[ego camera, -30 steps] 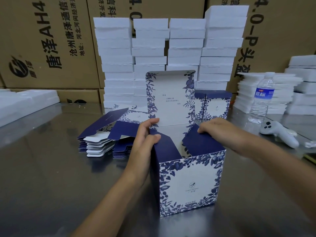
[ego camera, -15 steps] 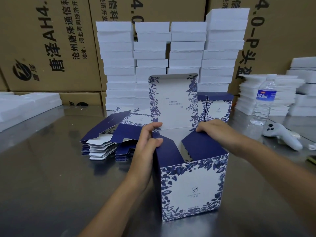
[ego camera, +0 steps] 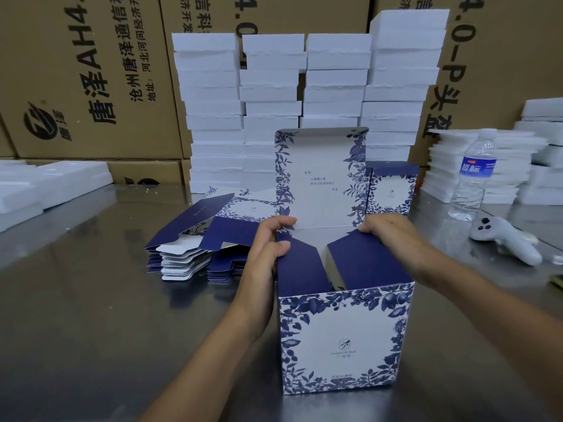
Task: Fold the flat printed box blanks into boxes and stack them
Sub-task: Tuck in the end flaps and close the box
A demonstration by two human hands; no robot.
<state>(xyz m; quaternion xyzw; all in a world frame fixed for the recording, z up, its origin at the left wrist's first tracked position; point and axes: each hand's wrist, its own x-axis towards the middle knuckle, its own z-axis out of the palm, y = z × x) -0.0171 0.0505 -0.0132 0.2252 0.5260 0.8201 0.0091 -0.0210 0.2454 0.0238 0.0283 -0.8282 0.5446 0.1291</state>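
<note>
"While both hands are up top, where do you see the box (ego camera: 341, 342)?"

"I see it upright on the metal table (ego camera: 76, 315), lower centre of frame, with its lid (ego camera: 320, 178) standing up at the back. The left hand (ego camera: 268, 248) grips its upper left edge, thumb on the left flap (ego camera: 300, 266). The right hand (ego camera: 390, 229) curls its fingers over the far end of the right flap (ego camera: 362, 260). Both flaps slope inward."

"And the blanks?"

"I see the stack of blanks (ego camera: 189, 254) at middle left, just beyond the left hand."
</note>
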